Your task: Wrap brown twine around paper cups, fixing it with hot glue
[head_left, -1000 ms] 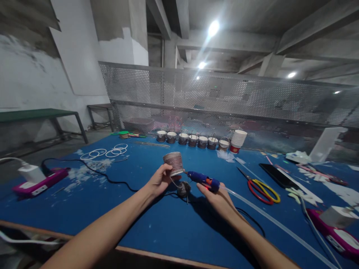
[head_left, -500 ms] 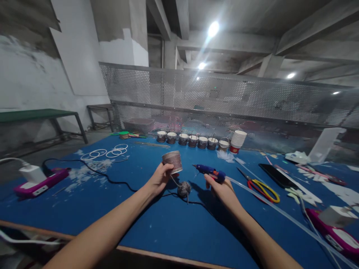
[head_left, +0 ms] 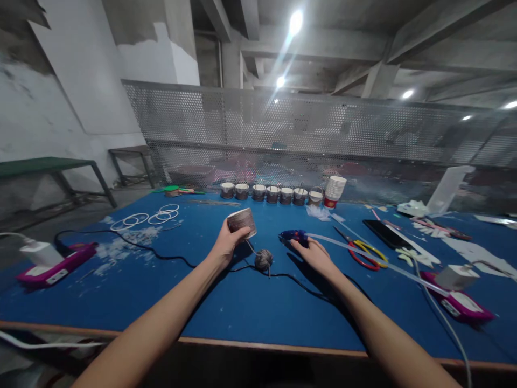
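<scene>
My left hand [head_left: 226,241] is closed round a paper cup [head_left: 243,221] wrapped in grey-brown yarn, tilted and held above the table. From the cup a strand runs down to a small ball of grey yarn [head_left: 264,260] on the blue tabletop. Off to the right, my right hand [head_left: 313,254] grips a blue glue gun [head_left: 294,237], its nozzle pointing left, a little apart from the cup. A long clear glue stick [head_left: 355,249] sticks out of the gun's back end.
Several yarn-wrapped cups [head_left: 272,194] stand in a row at the back, beside a stack of paper cups [head_left: 335,189]. Scissors [head_left: 369,254] and a black phone [head_left: 386,234] lie right. White rings [head_left: 163,214] lie left. Purple power strips [head_left: 60,269] sit at both sides; a black cord crosses the table.
The glue gun has turned in my right hand, its nozzle swinging slightly lower and its body foreshortened. My left hand has turned the cup a little. The whole view has shifted.
</scene>
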A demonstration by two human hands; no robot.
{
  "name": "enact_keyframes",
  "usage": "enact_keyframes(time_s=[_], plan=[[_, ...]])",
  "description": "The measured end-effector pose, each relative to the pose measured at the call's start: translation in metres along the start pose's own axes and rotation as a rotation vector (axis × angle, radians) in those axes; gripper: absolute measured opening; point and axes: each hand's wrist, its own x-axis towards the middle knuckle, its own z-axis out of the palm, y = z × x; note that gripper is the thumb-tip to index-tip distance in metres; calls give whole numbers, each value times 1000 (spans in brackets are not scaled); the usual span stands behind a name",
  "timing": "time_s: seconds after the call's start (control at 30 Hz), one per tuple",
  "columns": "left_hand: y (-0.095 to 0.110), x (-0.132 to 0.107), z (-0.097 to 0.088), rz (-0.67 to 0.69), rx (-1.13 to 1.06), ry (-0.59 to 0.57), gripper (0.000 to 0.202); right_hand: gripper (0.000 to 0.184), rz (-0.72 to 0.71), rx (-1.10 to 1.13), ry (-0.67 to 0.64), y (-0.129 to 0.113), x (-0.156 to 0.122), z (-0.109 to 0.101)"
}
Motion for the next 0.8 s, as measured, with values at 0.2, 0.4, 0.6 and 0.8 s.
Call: enact_keyframes(time_s=[0.2, 0.4, 0.6, 0.8], plan=[[-2, 4, -4, 14, 23, 25, 57, 29, 41, -97, -32, 0, -3, -16], [-5, 5, -6, 10, 29, 75, 87, 17, -60, -322, 23, -15, -46, -45], [-9, 1, -4, 26, 7, 32, 92, 11, -343, 27, -28, -70, -58, -17], [-5, -5, -2, 39, 33, 54, 80, 14, -231, 172, -17, -99, -28, 31]])
